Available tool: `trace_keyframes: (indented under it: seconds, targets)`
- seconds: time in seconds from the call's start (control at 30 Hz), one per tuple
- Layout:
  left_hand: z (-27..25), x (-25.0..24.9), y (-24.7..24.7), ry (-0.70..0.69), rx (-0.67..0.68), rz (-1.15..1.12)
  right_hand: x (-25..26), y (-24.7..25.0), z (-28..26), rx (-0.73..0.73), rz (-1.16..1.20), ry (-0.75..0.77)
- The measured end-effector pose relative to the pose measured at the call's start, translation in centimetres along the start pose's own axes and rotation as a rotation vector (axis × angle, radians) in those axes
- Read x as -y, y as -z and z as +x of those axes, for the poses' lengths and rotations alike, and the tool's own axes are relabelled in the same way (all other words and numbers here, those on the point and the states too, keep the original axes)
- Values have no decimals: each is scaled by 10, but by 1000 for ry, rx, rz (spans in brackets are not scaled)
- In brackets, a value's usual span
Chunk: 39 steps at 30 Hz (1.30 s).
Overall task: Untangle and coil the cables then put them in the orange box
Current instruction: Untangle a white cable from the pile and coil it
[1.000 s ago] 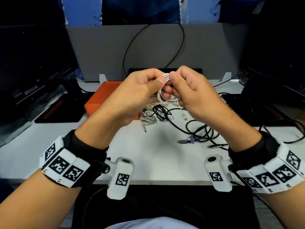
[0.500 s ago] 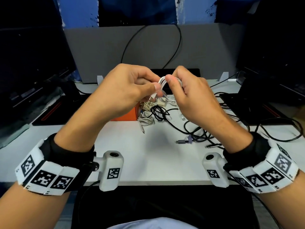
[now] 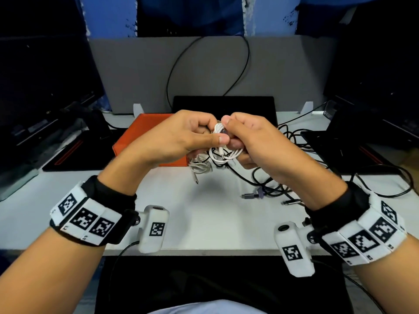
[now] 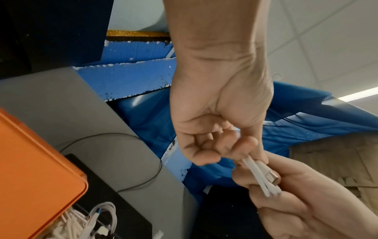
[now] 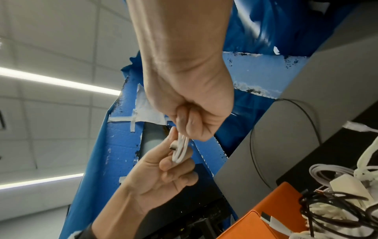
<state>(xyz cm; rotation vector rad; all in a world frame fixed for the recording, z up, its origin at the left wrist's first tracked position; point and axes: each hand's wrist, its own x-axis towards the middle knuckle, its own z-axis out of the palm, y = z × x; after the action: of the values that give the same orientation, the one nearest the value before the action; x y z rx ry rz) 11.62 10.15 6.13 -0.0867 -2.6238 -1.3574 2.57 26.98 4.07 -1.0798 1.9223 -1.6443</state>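
White cable [image 3: 223,145] bunched in loops, held up in the air above the tabletop [image 3: 204,211] between both hands — left hand [image 3: 181,139] has a curled grip on it, thumb over the strands; right hand [image 3: 256,141] also has a closed grip, pinching the top of the bundle. In the left wrist view the metal plug end [image 4: 271,176] lies against the strands between the two hands. Orange box [image 3: 145,137] sits on the tabletop behind and under the left hand, lid side up as far as visible. Just beside its right edge lies a heap of more white cables [image 3: 200,166]; right of that, tangled black cables [image 3: 278,184] spread toward the right edge, one with a grey plug [image 3: 251,196] — all on the tabletop, apart from the held cable. Tabletop is white, smooth, front edge near the person's body. Grey partition panel [image 3: 204,71] stands along the back with a thin black wire [image 3: 208,64] looping over it. Dark monitors [image 3: 43,87] on both sides, blue sheeting [image 3: 108,17] behind, ceiling panels with strip lights in the wrist views.
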Motion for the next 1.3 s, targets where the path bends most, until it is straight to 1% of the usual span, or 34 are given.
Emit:
trace_keyframes:
  seconds: [0.07, 0.13, 0.2, 0.3, 0.37, 0.43, 0.57, 0.67, 0.8, 0.83, 0.87, 0.9, 0.93, 1.0, 1.07, 1.13, 1.2, 1.23, 1.3]
  targets:
    - [3, 2, -2, -33, -56, 149, 0, -1, 0, -33, -34, -1]
    - [3, 0, -4, -31, -106, 390, -2, -3, 1, -107, -175, 55]
    - [0, -5, -6, -28, -167, 602, -3, -2, 2, -140, -266, 111]
    - [-2, -12, -11, -26, -234, 756, 0, 2, 4, -169, -249, 130]
    - [-2, -14, -15, -28, -290, 815, 1, 1, 4, -191, -232, 117]
    - [-1, -15, -18, -33, -376, 858, 1, -1, 2, -204, -221, 100]
    - [2, -13, -26, -44, -553, 871, 4, -6, 0, -216, -164, 80]
    - [5, -10, -31, -73, -623, 892, 11, -7, -2, -154, 2, 19]
    - [5, -8, -31, -84, -666, 888, 14, -4, -4, -40, 114, -6]
    - [4, -8, -28, -108, -664, 846, 14, -2, -4, -28, 126, -1]
    - [4, -7, -26, -145, -629, 768, 14, -1, -3, -23, 131, 4]
    - [3, -8, -23, -180, -555, 662, 14, 0, -3, -20, 133, 11]
    - [2, -9, -20, -194, -454, 561, 14, -1, -2, -21, 132, 21]
    - [1, -10, -15, -131, -264, 486, 11, -2, -1, -35, 114, 53]
    - [1, -9, -8, -71, -169, 518, 8, -2, 0, -66, 84, 72]
    - [0, -7, -2, -75, -132, 533, 5, 0, 2, -113, 73, 73]
    - [-1, -5, 2, -102, -119, 440, 5, 1, 3, -144, 74, 83]
    - [-1, -4, 3, -119, -125, 396, 5, 2, 4, -154, 68, 94]
    - [1, -2, 2, -145, -184, 340, 4, 3, 4, -180, 38, 118]
